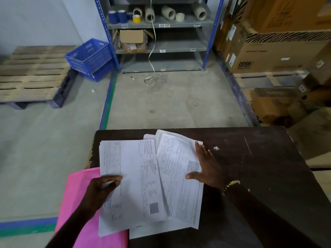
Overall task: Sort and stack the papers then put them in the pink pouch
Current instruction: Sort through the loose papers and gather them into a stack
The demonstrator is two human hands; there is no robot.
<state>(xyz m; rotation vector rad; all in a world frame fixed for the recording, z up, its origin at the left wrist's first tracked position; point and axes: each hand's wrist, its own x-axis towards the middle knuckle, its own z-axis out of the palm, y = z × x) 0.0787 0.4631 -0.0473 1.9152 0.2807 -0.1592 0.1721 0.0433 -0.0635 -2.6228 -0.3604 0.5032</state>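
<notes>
Nearest the camera, the pink pouch (78,203) lies flat at the near left corner of the dark surface (259,158), partly overhanging its edge and tucked under the papers (136,176); its opening cannot be seen, and nothing shows inside it yet. On top, the left hand (100,192) pinches the leftmost sheaf between thumb and curled fingers, while the right hand (206,165) lies flat with straight fingers on the right edge of the fanned sheets, its grip holding nothing. These sheets overlap at differing angles, so the stacking looks unfinished. To square them well, the right palm should probably push the loose sheets leftward against the held sheaf, then both hands tap the edges level before the pouch is freed. Farther off, blue crates (89,56) sit tilted on the floor; what they hold cannot be made out.
</notes>
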